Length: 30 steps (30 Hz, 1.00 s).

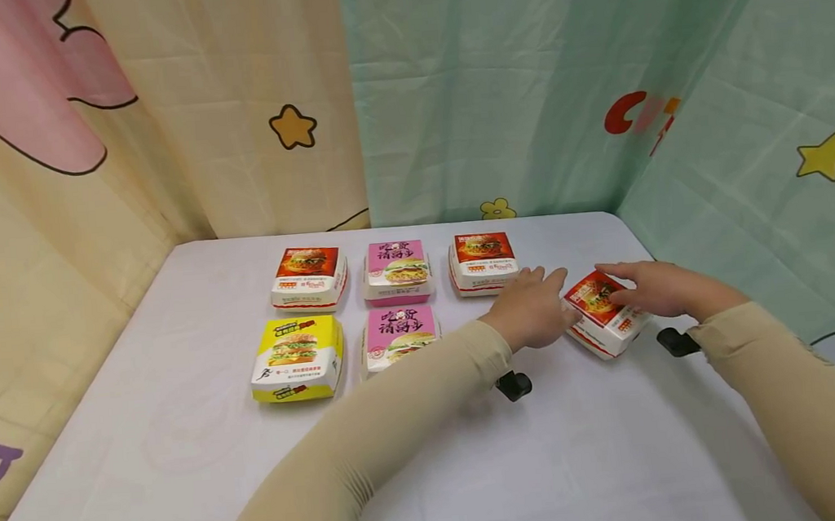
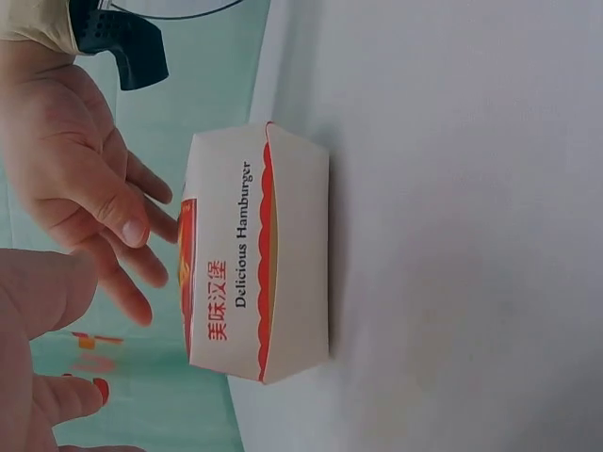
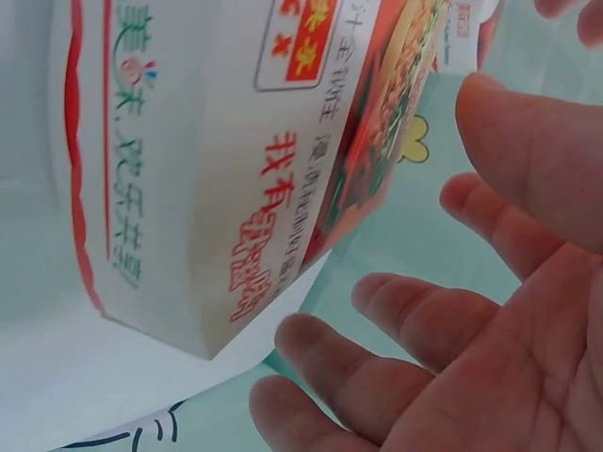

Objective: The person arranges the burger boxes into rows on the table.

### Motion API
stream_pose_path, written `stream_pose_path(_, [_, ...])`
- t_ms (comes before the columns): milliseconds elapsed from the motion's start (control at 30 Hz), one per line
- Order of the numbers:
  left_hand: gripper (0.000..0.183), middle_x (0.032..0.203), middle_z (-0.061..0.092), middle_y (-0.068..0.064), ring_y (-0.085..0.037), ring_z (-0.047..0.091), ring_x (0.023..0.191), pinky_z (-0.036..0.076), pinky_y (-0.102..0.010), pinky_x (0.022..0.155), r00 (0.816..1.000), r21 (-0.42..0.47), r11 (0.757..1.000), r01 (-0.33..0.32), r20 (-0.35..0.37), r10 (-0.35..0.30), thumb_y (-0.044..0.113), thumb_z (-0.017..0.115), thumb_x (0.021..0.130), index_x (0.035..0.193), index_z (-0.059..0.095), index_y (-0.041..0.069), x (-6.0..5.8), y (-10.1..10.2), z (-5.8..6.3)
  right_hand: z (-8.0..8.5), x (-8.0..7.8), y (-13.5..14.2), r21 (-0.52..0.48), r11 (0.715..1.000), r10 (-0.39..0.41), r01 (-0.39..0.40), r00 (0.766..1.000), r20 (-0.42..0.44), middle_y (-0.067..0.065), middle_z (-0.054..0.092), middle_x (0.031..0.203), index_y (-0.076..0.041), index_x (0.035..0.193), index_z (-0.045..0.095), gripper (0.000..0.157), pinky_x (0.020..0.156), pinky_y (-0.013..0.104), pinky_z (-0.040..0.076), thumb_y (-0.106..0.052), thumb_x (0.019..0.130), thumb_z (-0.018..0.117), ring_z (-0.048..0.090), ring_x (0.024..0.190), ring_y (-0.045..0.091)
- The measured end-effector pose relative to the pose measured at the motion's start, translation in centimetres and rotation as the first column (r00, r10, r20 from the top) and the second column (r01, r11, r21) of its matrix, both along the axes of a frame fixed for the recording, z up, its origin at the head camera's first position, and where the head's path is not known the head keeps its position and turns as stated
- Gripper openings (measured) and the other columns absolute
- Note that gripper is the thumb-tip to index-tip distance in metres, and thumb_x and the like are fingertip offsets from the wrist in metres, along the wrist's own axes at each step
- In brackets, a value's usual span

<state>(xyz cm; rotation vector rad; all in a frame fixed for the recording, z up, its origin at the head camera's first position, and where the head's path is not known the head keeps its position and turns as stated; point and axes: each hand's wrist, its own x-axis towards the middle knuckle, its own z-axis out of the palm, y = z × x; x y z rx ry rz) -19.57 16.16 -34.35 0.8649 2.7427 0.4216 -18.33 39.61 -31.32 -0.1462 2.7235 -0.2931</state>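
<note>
A red-and-white burger box (image 1: 603, 326) sits slightly turned at the right of the table, between the two hands. My left hand (image 1: 530, 307) hovers at its left side with the fingers extended. Above its right side, my right hand (image 1: 658, 286) holds its fingers loosely spread. In the left wrist view the box (image 2: 247, 254) rests on the table, showing "Delicious Hamburger" on its side, and the right hand (image 2: 89, 165) reaches over from beyond it. The right wrist view shows a gap between the fingers of the right hand (image 3: 499, 348) and the box (image 3: 188, 207).
At the back stand a red-topped box (image 1: 308, 279), a pink box (image 1: 397, 272) and another red-topped box (image 1: 484, 263). Nearer are a yellow box (image 1: 297, 358) and a pink box (image 1: 397, 336), partly hidden by the left sleeve. Curtains (image 1: 507, 90) border the white table (image 1: 183, 467).
</note>
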Motion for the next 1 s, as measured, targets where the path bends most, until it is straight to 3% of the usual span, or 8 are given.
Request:
stream_pose_path(267, [0.074, 0.17, 0.037, 0.002, -0.022, 0.03, 0.16, 0.026, -0.042, 0.132, 0.997, 0.044, 0.999, 0.0, 0.074, -0.003, 0.06, 0.057, 0.103, 0.166, 0.033, 0.03, 1.1, 0.9, -0.4, -0.6, 0.3, 0.9, -0.024, 1.0, -0.008, 0.008, 1.0, 0.011, 0.039, 0.042, 0.156, -0.011, 0.165, 0.033, 0.071, 0.103, 0.071, 0.046, -0.034, 0.105, 0.063, 0.044, 0.139, 0.059])
stream_pose_path(667, [0.076, 0.17, 0.035, 0.006, -0.014, 0.034, 0.157, 0.032, -0.034, 0.128, 0.989, 0.046, 0.998, -0.048, 0.14, 0.041, 0.062, 0.061, 0.099, 0.165, 0.035, 0.033, 1.9, 2.6, -1.4, -1.0, 0.5, 1.4, -0.035, 0.999, -0.018, 0.019, 1.0, 0.022, 0.041, 0.035, 0.158, -0.007, 0.164, 0.032, 0.075, 0.107, 0.072, 0.043, -0.031, 0.102, 0.066, 0.041, 0.139, 0.06])
stream_pose_path(833, [0.075, 0.168, 0.036, 0.004, -0.014, 0.042, 0.151, 0.043, -0.035, 0.121, 0.985, 0.082, 0.994, -0.073, 0.165, 0.059, 0.062, 0.062, 0.099, 0.164, 0.037, 0.032, 2.1, 2.9, -1.9, -1.4, 0.4, 1.4, -0.028, 1.0, -0.013, 0.013, 1.0, 0.009, 0.041, 0.037, 0.157, -0.005, 0.163, 0.034, 0.074, 0.106, 0.071, 0.044, -0.03, 0.102, 0.067, 0.043, 0.137, 0.059])
stream_pose_path(1000, [0.075, 0.16, 0.042, 0.002, -0.013, 0.054, 0.131, 0.053, -0.033, 0.108, 0.979, 0.13, 0.986, -0.107, 0.189, 0.081, 0.062, 0.062, 0.099, 0.163, 0.038, 0.03, 2.1, 3.3, -3.1, -1.7, 0.4, 1.5, -0.027, 1.0, -0.001, 0.001, 1.0, 0.001, 0.041, 0.039, 0.156, -0.004, 0.162, 0.035, 0.074, 0.105, 0.071, 0.044, -0.03, 0.101, 0.068, 0.046, 0.135, 0.058])
